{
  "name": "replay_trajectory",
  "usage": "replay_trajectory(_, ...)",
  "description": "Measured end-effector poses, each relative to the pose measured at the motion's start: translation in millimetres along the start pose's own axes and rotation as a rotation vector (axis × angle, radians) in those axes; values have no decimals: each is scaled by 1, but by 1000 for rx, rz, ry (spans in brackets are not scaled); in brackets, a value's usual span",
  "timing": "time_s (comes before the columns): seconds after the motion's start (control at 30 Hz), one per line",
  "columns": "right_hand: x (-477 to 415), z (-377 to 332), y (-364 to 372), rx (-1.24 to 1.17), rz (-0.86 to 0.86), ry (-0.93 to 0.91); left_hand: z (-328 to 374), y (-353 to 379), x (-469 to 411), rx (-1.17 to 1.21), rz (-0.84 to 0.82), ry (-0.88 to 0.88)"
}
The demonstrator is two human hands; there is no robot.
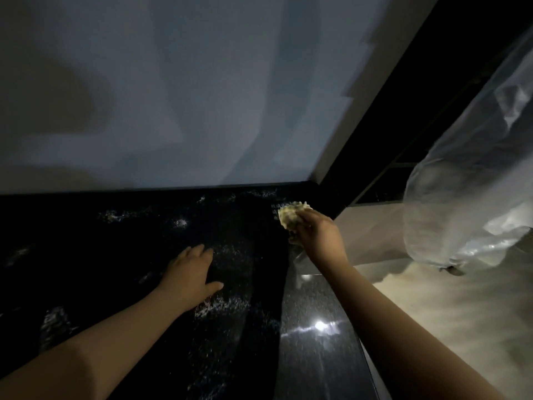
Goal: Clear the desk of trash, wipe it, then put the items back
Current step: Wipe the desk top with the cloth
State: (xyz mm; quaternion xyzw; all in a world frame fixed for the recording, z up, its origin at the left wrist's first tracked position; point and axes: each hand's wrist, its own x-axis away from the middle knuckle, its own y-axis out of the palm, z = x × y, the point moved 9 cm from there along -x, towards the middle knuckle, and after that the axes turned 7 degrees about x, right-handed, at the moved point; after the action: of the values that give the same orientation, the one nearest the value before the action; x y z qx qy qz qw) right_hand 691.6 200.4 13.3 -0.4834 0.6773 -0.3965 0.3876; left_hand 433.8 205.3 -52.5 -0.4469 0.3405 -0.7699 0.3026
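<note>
Head view, dim light. At left, the left grip (191, 272) is laid palm-down on the dark speckled worktop (86, 255), with its fingers straight and lightly spread and nothing held. It is judged to be planted there as a brace, so that the body can be leaned toward the far corner. Pale patches are scattered across the stone around it. Whether these are wet smears or the stone's own mottling cannot be told. A pale wall (173, 96) closes the worktop at the back.

Toward the right, a bright lamp reflection (320, 326) is seen on the near part of the surface. At the far right corner, the right grip (317, 235) is curled round a crumpled pale-yellow wad (291, 216), which is pressed against or held just above the worktop beside its right edge. Contact cannot be confirmed, nor can cloth be told from paper. The wad is bunched, it is judged, so that a thick pad is offered to the surface. The wiping step is taken to be in hand, since no items are seen on the visible surface.

At far right, a clear plastic bag (461, 197) is seen hanging beyond the worktop's edge, above a light floor (461, 313). It is probably kept there within reach for trash.
</note>
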Motion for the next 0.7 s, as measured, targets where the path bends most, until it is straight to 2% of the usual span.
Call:
replay_trajectory(0.23,-77,21,40,-58,-40,12,-16,0,-54,-79,-8,-85)
replay_trajectory(0.37,-108,43,76,-101,-106,164,-24,4,-76,-109,-26,-106)
replay_trajectory(0.53,-119,55,131,119,-268,220,-31,18,-81,-134,-53,-122)
replay_trajectory(0.7,-123,34,144,152,-254,149,-31,19,-83,-142,-55,-125)
